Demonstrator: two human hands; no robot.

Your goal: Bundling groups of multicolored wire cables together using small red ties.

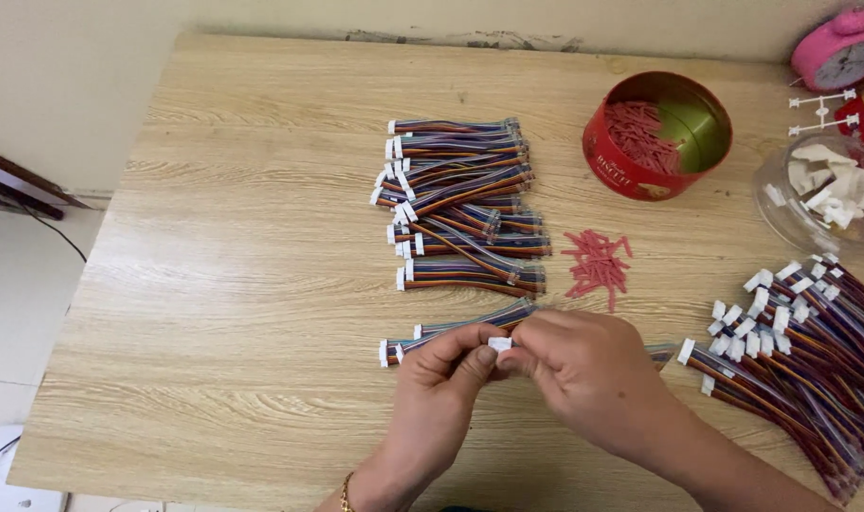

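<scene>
My left hand and my right hand meet near the front of the wooden table. Both pinch a small white connector between their fingertips. The multicoloured wire bundle of that connector runs under my right hand; its far end shows to the right. Just behind my hands lie two finished wire bundles with white plugs at the left end. A larger stack of the same bundles lies in the table's middle.
A red round tin with red sleeves stands at the back right. Loose red sleeves lie beside the stack. A clear bowl of white connectors, a heap of wire harnesses and a pink alarm clock fill the right side.
</scene>
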